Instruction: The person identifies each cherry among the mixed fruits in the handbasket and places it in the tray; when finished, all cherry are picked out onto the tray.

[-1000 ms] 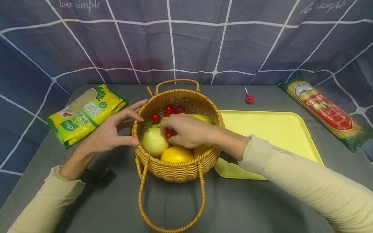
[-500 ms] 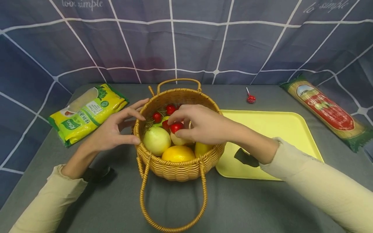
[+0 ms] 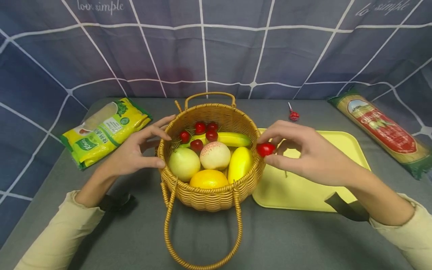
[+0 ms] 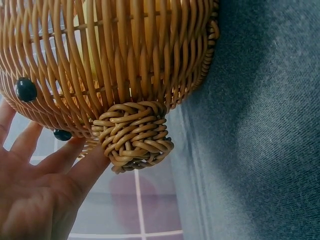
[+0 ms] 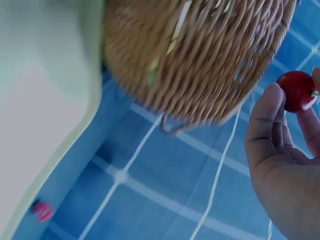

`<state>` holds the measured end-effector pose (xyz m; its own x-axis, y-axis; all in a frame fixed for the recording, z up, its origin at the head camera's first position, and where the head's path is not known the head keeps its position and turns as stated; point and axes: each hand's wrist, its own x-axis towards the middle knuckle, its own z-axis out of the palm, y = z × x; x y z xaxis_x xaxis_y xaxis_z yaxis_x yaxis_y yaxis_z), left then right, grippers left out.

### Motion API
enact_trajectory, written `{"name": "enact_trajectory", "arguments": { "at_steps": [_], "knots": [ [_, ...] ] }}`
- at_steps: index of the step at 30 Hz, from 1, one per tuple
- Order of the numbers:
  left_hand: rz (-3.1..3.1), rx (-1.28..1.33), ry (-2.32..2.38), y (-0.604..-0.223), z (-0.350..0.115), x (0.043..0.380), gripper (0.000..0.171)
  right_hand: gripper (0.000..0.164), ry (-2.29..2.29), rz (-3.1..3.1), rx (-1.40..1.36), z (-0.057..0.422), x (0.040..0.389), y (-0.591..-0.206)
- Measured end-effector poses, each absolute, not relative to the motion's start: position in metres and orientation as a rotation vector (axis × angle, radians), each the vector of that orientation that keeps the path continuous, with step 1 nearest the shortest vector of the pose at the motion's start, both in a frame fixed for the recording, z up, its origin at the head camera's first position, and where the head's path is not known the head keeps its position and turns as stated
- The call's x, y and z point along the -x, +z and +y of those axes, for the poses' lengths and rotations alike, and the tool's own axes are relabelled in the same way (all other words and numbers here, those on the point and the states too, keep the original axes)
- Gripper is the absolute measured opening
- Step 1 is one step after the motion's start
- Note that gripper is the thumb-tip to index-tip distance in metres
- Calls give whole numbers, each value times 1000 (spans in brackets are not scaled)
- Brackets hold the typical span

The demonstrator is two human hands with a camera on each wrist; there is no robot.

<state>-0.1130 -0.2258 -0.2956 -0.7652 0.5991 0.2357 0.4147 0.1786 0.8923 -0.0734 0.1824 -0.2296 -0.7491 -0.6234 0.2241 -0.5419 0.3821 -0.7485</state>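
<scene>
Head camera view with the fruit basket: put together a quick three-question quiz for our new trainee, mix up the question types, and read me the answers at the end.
1. What is the right hand pinching: A, a lemon; B, a cherry; or C, a peach?
2. True or false: the lollipop lies off the yellow tray.
3. How many cherries show inside the basket?

Key: 1, B. 2, true; it lies beyond the far edge. 3, five.

Long, pale-cream fabric sleeves (image 3: 60, 232) on both arms, kinda rumpled at the cuffs (image 3: 79, 200) — plus a flat, blackish strap (image 3: 347, 208) at the right wrist and a dark chunky one (image 3: 116, 202) at the left.
</scene>
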Motion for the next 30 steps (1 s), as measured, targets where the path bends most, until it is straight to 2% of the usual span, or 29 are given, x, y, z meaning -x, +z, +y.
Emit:
{"name": "enact_trajectory", "arguments": {
  "at_steps": [5,12,17,25,30],
  "knots": [
    [2275,-984,1633,-296,-225,113,43,32,-1315,2618,898,228,66,-245],
    [2244,-1000,1667,-296,-226,113,43,28,-1228,2664,531,284,63,-287],
    [2234,-1015,1672,-297,-226,113,44,34,-1094,2703,378,312,66,-313],
    [2230,-1009,1671,-298,-227,114,44,26,-933,2807,433,327,67,-333],
    [2229,-1008,1666,-298,-226,115,44,27,-858,2854,491,325,65,-337]
  ]
}}
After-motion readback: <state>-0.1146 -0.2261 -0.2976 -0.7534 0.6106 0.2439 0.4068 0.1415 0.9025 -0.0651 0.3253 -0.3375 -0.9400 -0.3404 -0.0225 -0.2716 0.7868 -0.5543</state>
